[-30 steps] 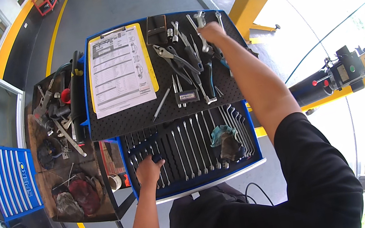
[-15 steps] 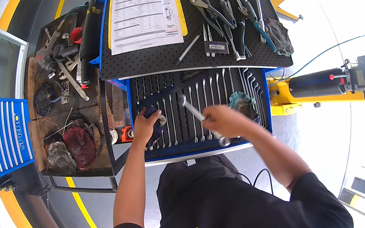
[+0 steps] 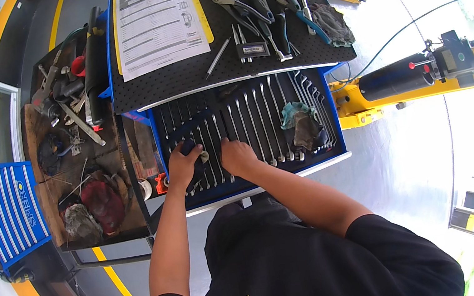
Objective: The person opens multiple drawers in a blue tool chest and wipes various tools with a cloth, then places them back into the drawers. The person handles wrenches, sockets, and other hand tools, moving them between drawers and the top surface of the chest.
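My left hand (image 3: 182,165) is closed round a bunched dark blue rag (image 3: 190,147) above the left part of the open tool drawer (image 3: 262,185). Beside it, my right hand (image 3: 238,157) reaches into the drawer, its fingers curled down on a slim combination wrench (image 3: 216,127); the hand covers part of that wrench. Several more wrenches (image 3: 252,123) lie in rows in the black tray to the right. A dirty teal and grey rag (image 3: 301,126) rests on the wrenches at the drawer's right side.
Above the drawer, a black perforated top holds a yellow clipboard with a printed sheet (image 3: 162,28), pliers (image 3: 237,5) and ratchets. A cart (image 3: 49,213) with used parts and rags stands left, a blue tool chest (image 3: 9,207) beyond it. A yellow lift arm (image 3: 404,90) extends at right.
My right hand has moved left and down into the drawer beside my left hand. The large wrench it held in the air no longer shows. The view has shifted slightly.
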